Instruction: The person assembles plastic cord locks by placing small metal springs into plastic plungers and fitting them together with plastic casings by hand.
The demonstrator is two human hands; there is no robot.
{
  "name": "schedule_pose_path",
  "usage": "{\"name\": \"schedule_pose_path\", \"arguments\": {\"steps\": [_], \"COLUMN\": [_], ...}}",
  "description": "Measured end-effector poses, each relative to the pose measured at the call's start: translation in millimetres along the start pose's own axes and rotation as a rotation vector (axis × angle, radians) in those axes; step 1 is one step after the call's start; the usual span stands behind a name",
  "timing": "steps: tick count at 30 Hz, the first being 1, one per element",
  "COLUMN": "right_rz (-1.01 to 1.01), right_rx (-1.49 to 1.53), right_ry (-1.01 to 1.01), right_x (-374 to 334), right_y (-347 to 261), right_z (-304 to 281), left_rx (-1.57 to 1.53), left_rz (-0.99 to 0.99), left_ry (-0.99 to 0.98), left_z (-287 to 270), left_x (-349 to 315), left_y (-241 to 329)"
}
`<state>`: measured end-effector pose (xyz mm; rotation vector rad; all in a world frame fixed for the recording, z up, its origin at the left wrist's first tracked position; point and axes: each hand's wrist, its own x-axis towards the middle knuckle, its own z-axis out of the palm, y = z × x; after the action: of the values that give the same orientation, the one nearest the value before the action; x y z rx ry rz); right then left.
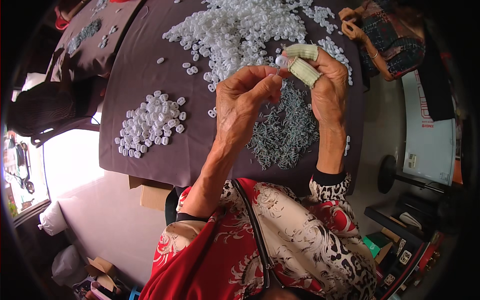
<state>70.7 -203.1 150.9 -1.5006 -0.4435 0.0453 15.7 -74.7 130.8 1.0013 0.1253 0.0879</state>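
My right hand (327, 82), with pale green ribbed covers (304, 71) on its thumb and a finger, pinches a small white plastic piece (282, 61). Close against that piece, my left hand (244, 95) is closed in a pinch on a thin, short metal screw (278, 72), only partly visible. Beneath both hands lies a heap of small grey screws (282, 132) on the brown tablecloth (200, 145). A large pile of white plastic pieces (235, 30) spreads beyond my hands, and a smaller pile of the same pieces (150, 122) is at the left.
Across the table's right corner, another person's hands (352, 25) work close together. A second brown-covered table (112, 20) with small parts stands at the far left. A dark chair (42, 107) is beside the left edge, a cardboard box (155, 196) below the near edge.
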Motion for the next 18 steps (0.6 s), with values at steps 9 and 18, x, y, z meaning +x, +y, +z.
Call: {"name": "schedule_pose_path", "arguments": {"steps": [9,18], "right_rz": [-0.037,-0.066], "right_rx": [-0.004,-0.052], "right_ry": [-0.007,-0.020], "right_x": [0.1,0.1], "right_y": [-5.2,-9.0], "right_z": [4.1,5.6], "left_rx": [0.115,0.158], "left_rz": [0.075,0.090], "left_ry": [0.023,0.043], "left_z": [1.3,2.1], "left_x": [-0.9,-0.4], "left_y": [3.2,4.4]}}
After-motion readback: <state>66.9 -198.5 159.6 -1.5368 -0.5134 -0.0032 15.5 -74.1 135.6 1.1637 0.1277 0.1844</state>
